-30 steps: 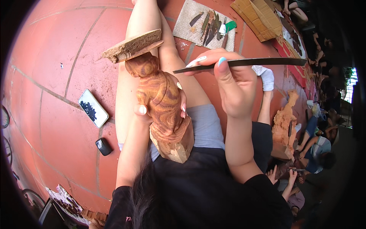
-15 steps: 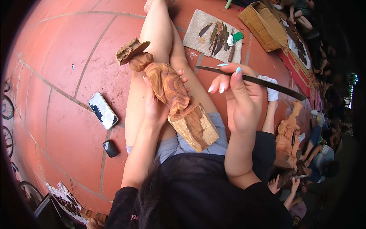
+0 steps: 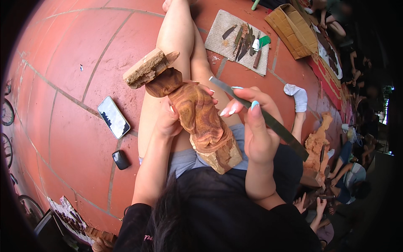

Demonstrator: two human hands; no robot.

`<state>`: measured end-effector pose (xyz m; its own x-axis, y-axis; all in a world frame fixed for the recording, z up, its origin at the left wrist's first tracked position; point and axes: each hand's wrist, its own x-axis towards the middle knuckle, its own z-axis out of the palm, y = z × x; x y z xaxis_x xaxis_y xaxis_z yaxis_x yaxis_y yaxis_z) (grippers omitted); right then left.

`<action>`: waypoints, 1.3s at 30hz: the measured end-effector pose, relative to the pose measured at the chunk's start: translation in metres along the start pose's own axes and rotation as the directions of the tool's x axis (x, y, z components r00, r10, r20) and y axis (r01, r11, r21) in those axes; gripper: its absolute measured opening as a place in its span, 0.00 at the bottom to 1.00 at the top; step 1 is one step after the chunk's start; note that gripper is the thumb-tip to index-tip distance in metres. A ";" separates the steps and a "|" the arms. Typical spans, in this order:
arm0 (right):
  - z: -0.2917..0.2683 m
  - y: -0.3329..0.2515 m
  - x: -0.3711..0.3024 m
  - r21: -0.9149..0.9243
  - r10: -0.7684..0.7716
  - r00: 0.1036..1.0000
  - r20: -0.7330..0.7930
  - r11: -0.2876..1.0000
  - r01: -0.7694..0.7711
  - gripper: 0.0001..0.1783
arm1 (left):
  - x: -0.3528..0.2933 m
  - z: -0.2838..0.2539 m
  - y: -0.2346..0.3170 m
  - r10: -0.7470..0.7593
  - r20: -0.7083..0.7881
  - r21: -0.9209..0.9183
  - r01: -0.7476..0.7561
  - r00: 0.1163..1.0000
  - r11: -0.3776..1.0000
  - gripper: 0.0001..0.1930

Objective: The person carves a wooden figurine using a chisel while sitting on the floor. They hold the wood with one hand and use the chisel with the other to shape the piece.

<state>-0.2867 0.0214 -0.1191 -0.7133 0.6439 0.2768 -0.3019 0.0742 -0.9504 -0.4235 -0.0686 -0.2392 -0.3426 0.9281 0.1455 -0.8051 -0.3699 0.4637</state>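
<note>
I've got right hand point(image 3: 261, 136) fingers pinching the blade point(image 3: 286, 136), its tip apart from the figure point(image 3: 201, 119), left hand point(image 3: 167, 121) fingers gripping that above the lap point(image 3: 182, 161), robe point(image 3: 188, 101) shaped, far hat point(image 3: 145, 70) and near base point(image 3: 221, 157) rough, so I'd judge it part-done.

Reddish-brown wooden figure point(image 3: 197, 110) with swirling dark grain, paler tan base point(image 3: 220, 157), dark grey metal blade point(image 3: 286, 135), terracotta-red floor point(image 3: 71, 130) crossed by grey lines, whitish phone point(image 3: 114, 117) blotched black, off-white mat point(image 3: 218, 33), tan cardboard box point(image 3: 289, 29), grey shorts point(image 3: 182, 164), black shirt point(image 3: 226, 201), white sock point(image 3: 297, 96)
</note>
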 end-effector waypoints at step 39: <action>0.055 0.092 0.030 -0.555 -0.294 0.923 0.249 0.738 0.385 0.15 | 0.017 -0.057 0.001 0.120 -0.194 0.054 -0.111 0.974 0.992 0.55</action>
<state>-0.3710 0.0061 -0.1907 -0.7271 0.3827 0.5700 -0.1461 0.7250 -0.6731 -0.4579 -0.0562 -0.2860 -0.5242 0.8512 0.0274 -0.7344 -0.4681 0.4915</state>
